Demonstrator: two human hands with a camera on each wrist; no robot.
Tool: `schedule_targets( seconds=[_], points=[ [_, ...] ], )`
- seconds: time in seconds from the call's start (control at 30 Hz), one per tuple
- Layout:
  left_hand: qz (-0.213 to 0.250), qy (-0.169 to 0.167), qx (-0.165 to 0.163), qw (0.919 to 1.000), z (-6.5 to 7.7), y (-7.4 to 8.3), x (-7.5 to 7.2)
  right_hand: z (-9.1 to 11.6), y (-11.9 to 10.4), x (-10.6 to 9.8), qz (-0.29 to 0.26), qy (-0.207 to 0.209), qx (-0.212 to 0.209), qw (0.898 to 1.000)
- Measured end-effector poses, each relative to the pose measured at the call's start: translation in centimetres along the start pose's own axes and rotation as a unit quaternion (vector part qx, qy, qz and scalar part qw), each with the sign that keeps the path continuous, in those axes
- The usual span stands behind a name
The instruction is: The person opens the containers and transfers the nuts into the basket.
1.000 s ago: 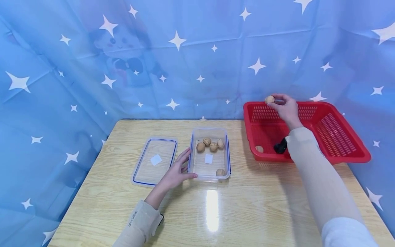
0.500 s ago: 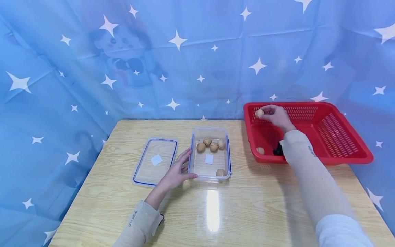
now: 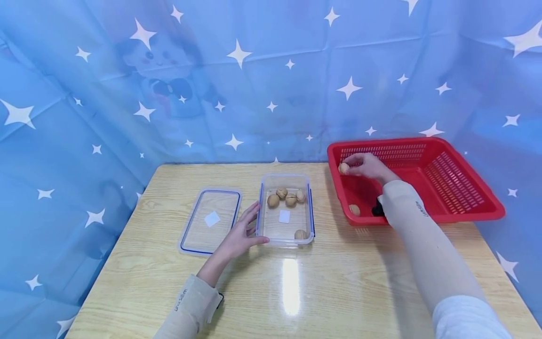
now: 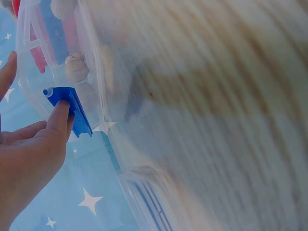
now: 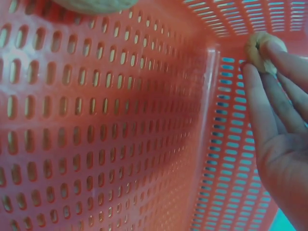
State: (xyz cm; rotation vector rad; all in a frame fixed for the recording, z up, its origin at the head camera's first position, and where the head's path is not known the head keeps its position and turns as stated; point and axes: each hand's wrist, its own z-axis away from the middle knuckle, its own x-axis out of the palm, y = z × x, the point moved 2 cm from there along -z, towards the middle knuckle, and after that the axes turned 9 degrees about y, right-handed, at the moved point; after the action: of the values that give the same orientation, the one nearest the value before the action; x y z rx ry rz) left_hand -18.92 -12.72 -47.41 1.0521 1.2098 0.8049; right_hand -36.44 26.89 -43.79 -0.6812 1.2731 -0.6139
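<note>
- Head view: five nuts (image 3: pixel 290 201) lie in the clear box (image 3: pixel 285 241); its lid (image 3: pixel 210 221) lies beside it. One nut (image 3: pixel 354 210) remains on the basket (image 3: pixel 461 207) floor. The right hand (image 3: pixel 367 165) pinches a nut (image 3: pixel 344 168) at the basket's left wall. The left hand (image 3: pixel 238 236), fingers spread, steadies the box.
- Left wrist: straight fingers (image 4: pixel 60 120) touch the blue clip (image 4: pixel 70 110).
- Right wrist: fingertips (image 5: pixel 276 53) pinch the nut, not yet boxed, so I judge two left.

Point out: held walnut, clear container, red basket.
held walnut (image 3: pixel 344 168), head view, on the shell's visible left side.
clear container (image 3: pixel 285 242), head view, on its near rim.
red basket (image 3: pixel 459 180), head view, on the perforated right wall.
</note>
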Motion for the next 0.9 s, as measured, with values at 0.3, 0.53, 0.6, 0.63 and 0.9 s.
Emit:
schedule_targets(
  seconds=[0.3,0.53,0.6,0.63,0.9],
  points=[
    [-0.002,-0.001,-0.001,1.0,0.2,0.22,-0.1,0.33,-0.34,0.24,0.021,-0.015,-0.008,1.0],
    [-0.003,-0.001,0.003,1.0,0.24,0.29,-0.1,0.41,-0.53,0.31,0.018,-0.012,-0.011,1.0],
    [-0.002,-0.002,0.001,1.0,0.25,0.32,-0.1,0.41,-0.54,0.34,0.018,-0.013,-0.013,1.0],
    [-0.002,-0.001,0.001,1.0,0.27,0.36,-0.09,0.42,-0.53,0.36,0.018,-0.015,-0.013,1.0],
    [0.002,-0.004,0.0,1.0,0.28,0.42,-0.09,0.2,-0.36,0.41,0.035,-0.032,-0.014,0.999]
  ],
)
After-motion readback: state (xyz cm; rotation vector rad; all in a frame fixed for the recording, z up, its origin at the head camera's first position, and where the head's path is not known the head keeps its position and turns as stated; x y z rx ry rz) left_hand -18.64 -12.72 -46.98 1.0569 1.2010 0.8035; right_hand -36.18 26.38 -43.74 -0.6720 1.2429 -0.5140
